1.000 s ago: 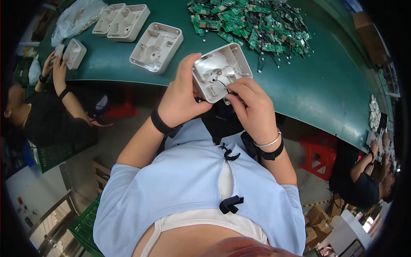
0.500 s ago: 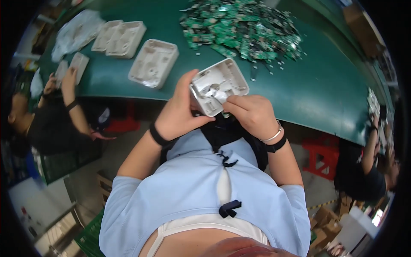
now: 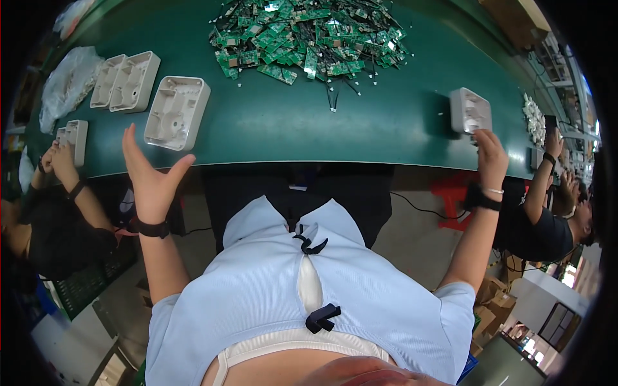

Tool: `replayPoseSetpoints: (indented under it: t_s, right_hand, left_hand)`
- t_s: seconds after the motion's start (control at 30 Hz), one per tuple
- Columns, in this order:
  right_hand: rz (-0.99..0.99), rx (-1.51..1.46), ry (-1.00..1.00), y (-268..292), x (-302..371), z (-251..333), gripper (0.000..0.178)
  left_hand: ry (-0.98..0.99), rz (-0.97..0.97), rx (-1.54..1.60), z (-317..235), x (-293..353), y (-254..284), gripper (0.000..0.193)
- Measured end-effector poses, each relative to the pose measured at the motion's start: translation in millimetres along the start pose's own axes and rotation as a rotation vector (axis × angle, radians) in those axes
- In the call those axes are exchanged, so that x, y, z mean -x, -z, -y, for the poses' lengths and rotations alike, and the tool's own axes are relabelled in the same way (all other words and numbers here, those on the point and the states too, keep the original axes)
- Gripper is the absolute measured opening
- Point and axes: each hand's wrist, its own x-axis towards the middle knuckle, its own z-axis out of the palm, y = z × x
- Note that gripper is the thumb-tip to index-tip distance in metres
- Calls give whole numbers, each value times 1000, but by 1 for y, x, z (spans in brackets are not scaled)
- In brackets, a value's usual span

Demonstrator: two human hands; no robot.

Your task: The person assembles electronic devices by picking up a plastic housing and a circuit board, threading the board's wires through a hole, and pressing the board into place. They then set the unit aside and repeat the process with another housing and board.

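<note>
Currently LH (image 3: 156,183) splayed, empty (nr white case (image 3: 174,114)); RH (image 3: 492,156) at right-side case (image 3: 458,110), grip unclear.

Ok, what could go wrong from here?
The left hand, spread beside a white housing near the table edge, might knock it off. The right hand, at the near end of another white housing, could nudge it askew. Black wires trailing from the circuit boards could snag.

Circuit boards (image 3: 309,40) cropped above, grip of right hand (image 3: 492,157) on white housing (image 3: 475,114) unclear
</note>
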Motion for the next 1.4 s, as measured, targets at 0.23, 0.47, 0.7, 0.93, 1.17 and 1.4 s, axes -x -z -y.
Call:
replayPoseSetpoints:
  t_s: [0.23,0.47,0.7,0.93,1.17,1.4]
  right_hand:
    - [17,198,-146,-33,10,-124,17]
    - [-79,258,-191,-33,-2,-74,19]
    - [-40,-619,72,-35,-94,184,23]
    - [101,-314,204,-86,-173,283,27]
    - [723,-1410,-243,-55,-183,263,20]
    - [1029,-2610,-618,-58,-158,253,18]
  left_hand:
    - [207,24,251,1,-4,-22,113]
    - [183,7,313,-14,4,-15,117]
    - [-54,169,469,-73,18,-25,121]
    - [-164,190,456,-90,18,-39,115]
    - [-129,231,473,-80,26,-36,111]
    - [-37,309,648,-80,15,-35,111]
